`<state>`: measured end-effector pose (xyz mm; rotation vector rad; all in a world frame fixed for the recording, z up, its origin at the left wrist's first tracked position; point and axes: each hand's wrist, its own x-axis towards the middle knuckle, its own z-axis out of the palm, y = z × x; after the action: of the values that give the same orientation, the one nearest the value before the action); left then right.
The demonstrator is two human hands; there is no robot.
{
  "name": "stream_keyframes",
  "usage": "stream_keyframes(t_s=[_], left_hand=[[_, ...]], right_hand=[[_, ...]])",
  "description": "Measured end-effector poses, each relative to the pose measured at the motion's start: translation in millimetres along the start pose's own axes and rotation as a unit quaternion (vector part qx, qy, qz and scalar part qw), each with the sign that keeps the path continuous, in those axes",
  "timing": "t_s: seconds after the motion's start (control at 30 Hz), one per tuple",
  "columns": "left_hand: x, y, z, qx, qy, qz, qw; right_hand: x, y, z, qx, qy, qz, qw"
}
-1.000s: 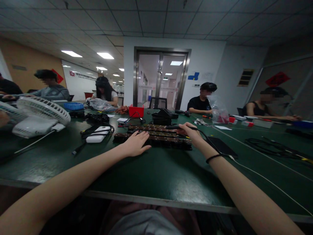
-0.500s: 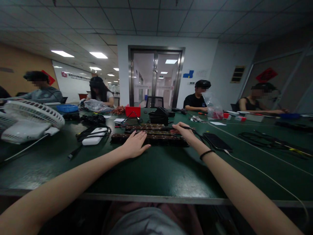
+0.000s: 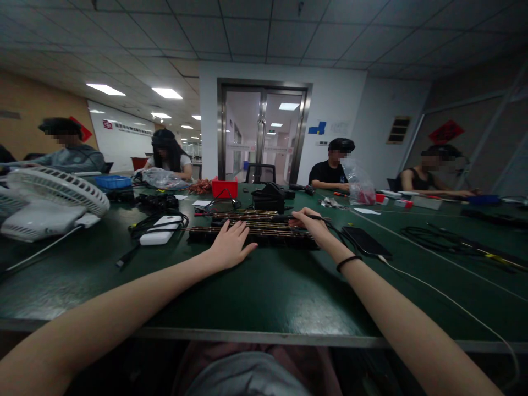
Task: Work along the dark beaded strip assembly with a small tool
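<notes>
In the head view, my left hand (image 3: 231, 245) lies flat with fingers spread. Its fingertips rest on the left part of a row of dark strips with thin gold-coloured lines (image 3: 274, 235). My right hand (image 3: 309, 221) is closed in a pen-like grip on a black pen-shaped tool with a cord (image 3: 278, 218). The tool lies low over the strips and points left; its tip is too dark and small to make out. Just behind the strips stands a black box-shaped device (image 3: 266, 198).
A white power bank (image 3: 160, 230) with black cables and a white fan (image 3: 58, 192) are on the left. At the right lie a phone (image 3: 366, 241) with a white cable and a coiled black cable (image 3: 433, 236). A red bin (image 3: 225, 189) stands behind. Several people sit across the table.
My left hand has shifted very slightly right and toward me, thumb a little further out. My right hand keeps its grip on the tool almost in place. The camera view has moved slightly.
</notes>
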<state>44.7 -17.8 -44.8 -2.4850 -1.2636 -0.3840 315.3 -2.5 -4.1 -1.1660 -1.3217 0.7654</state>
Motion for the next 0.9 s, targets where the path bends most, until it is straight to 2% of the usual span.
stream_keyframes(t_s=[0.1,0.33,0.57,0.9], left_hand=[[-1,2,-2.7,-0.004,0.009,-0.010,1.000],[0,6,-6.8,-0.007,-0.010,-0.037,0.999],[0,4,-5.3,-0.020,0.032,-0.062,0.997],[1,-3,-13.1,-0.051,0.097,-0.051,0.993]], right_hand=[[1,2,-1,0.007,0.000,-0.004,1.000],[4,4,-1,-0.039,-0.005,-0.002,0.999],[3,2,-2,-0.060,-0.012,-0.009,0.998],[6,7,-6,-0.086,0.010,0.005,0.996]])
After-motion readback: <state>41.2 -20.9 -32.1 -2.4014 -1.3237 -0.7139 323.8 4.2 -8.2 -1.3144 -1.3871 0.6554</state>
